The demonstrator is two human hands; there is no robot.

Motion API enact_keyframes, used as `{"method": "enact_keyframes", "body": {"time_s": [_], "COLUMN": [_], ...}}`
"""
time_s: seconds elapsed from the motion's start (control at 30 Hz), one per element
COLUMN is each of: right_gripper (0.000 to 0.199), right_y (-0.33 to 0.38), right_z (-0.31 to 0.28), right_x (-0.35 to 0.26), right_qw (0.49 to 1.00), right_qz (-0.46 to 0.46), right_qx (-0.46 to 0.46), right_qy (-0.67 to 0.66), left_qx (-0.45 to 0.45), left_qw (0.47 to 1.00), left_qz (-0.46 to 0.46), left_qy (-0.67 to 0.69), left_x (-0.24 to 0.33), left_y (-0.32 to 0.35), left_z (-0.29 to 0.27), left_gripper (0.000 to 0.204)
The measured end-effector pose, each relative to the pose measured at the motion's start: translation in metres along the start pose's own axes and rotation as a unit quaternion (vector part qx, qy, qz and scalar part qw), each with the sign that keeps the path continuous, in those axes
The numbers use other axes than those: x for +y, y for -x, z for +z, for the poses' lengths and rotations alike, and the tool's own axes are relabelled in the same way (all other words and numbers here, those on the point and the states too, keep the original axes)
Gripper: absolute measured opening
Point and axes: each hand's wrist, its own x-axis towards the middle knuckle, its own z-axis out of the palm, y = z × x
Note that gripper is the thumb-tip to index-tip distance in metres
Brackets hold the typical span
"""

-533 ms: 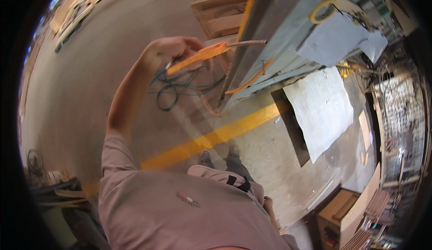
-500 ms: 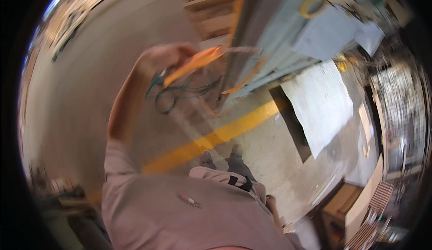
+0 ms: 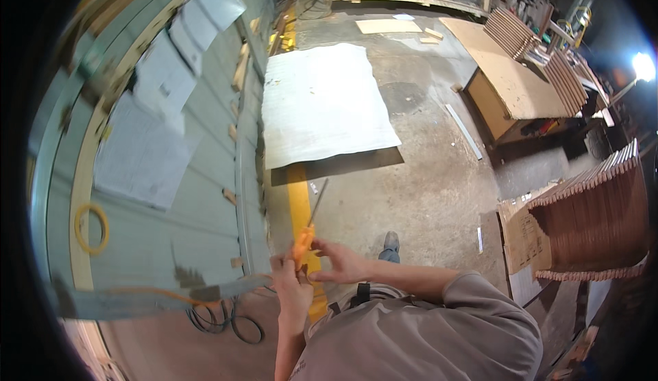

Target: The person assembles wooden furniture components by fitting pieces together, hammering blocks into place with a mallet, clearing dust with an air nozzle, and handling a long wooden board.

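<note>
My left hand is closed around the lower end of an orange hand tool with a long thin metal rod pointing up and away. My right hand is just right of the handle, its thumb and fingers apart. A fingertip is close to the handle; whether it touches I cannot tell. An orange cord or hose runs over the rail at left toward my left hand. Its join with the tool is hidden behind my fingers.
A grey-green metal wall with paper sheets and a yellow ring stands at left. A white sheet lies ahead. Dark hose coils lie near left. Brown slatted panels and a wooden box stand at right.
My view has swung right, so the metal wall is now on the left. The orange tool, held out in my raised left hand earlier, is now before my body, with my right hand beside it.
</note>
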Motion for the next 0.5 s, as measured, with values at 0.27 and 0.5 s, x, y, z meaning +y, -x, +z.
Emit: {"method": "enact_keyframes", "body": {"time_s": [0.27, 0.5], "right_gripper": [0.057, 0.034], "right_y": [-0.045, -0.131], "right_z": [-0.168, -0.335], "right_x": [0.034, 0.096], "right_qw": [0.977, 0.892], "right_qz": [-0.025, -0.032], "right_qx": [0.181, 0.310], "right_qy": [-0.109, -0.327], "left_qx": [0.054, 0.045], "left_qw": [0.994, 0.994], "left_qz": [0.093, 0.082], "left_qy": [0.035, 0.055], "left_x": [0.114, 0.138], "left_y": [-0.152, -0.269], "left_z": [0.131, 0.260], "left_gripper": [0.048, 0.068]}}
